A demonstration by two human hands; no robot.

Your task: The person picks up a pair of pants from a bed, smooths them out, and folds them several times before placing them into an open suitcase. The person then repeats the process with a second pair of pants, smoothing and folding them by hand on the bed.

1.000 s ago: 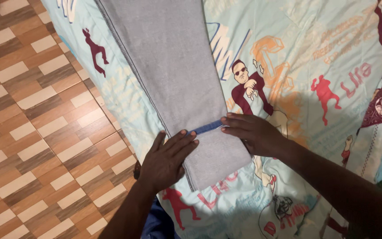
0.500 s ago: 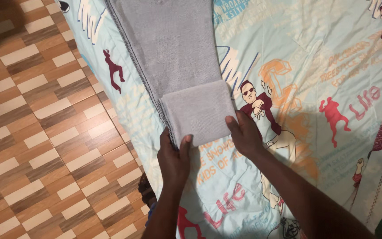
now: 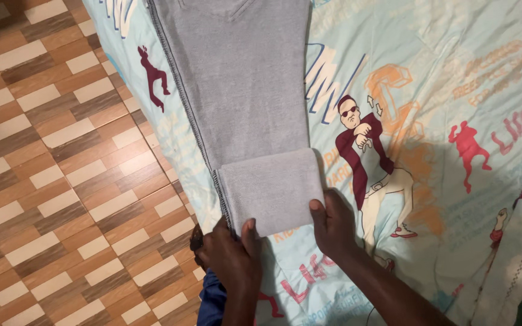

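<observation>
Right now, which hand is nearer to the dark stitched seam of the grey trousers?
Left. The left hand grips the folded end of the grey trousers at the corner where the dark stitched seam runs. The right hand holds the opposite corner, away from that seam.

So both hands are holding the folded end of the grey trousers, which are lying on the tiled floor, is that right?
Not quite. The head view shows the grey trousers lying on a printed bedsheet, not the tiled floor, which is off to the side. The rest holds: the left hand and right hand both hold the folded end.
</observation>
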